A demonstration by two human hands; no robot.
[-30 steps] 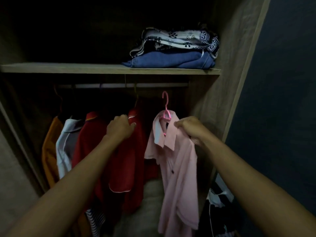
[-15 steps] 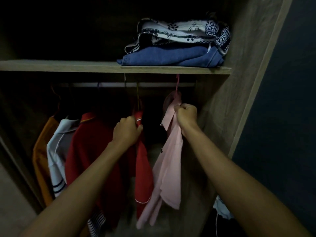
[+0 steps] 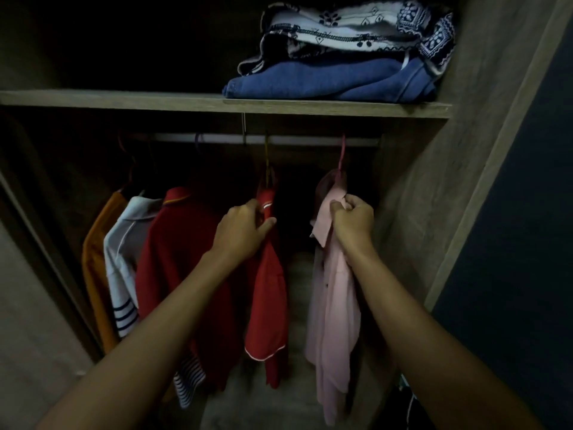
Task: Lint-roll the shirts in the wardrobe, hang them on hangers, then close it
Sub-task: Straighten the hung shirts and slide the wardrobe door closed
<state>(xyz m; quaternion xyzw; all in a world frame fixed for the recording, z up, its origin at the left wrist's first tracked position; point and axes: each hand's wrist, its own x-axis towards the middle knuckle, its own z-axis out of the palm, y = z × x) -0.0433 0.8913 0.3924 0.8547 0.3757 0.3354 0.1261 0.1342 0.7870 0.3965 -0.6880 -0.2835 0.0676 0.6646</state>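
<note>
A pink shirt (image 3: pixel 333 305) hangs from a pink hanger (image 3: pixel 342 153) hooked over the rail (image 3: pixel 294 139) at its right end. My right hand (image 3: pixel 353 221) grips the pink shirt's collar just below the hook. To its left a red shirt (image 3: pixel 268 293) hangs edge-on from a yellow hanger (image 3: pixel 266 156), and my left hand (image 3: pixel 242 231) grips it near the collar. Further left hang a second red shirt (image 3: pixel 183 259), a white striped shirt (image 3: pixel 122 265) and an orange shirt (image 3: pixel 96 268).
The shelf (image 3: pixel 124 99) above the rail carries folded blue cloth (image 3: pixel 325 80) under a patterned black-and-white one (image 3: pixel 356 29). The wardrobe's right side wall (image 3: pixel 434 181) stands close to the pink shirt. A dark wall (image 3: pixel 521 212) lies further right.
The pink shirt on its hanger went up from in front of the wardrobe and now hangs on the rail. My left hand stayed on the red shirt. The view moved closer.
</note>
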